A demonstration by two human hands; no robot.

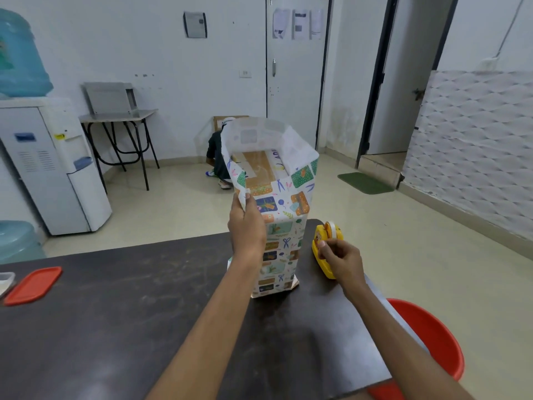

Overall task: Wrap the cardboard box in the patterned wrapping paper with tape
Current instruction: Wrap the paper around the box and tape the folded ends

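The cardboard box [257, 166] stands upright on the dark table [115, 313], sleeved in patterned wrapping paper [281, 226]. The paper rises past the box's top as an open tube, and the brown top with its tape strip shows inside. My left hand [245, 223] grips the paper's left edge near the top. My right hand [340, 255] is closed at the yellow tape dispenser [324, 243], which lies on the table right of the box; its fingers pinch at the tape end.
An orange-red lid [33, 285] and a clear container edge [5, 280] lie at the table's left. A red bucket [427, 342] sits below the table's right corner. A person [215, 157] crouches on the floor behind the box. A water dispenser [52, 168] stands left.
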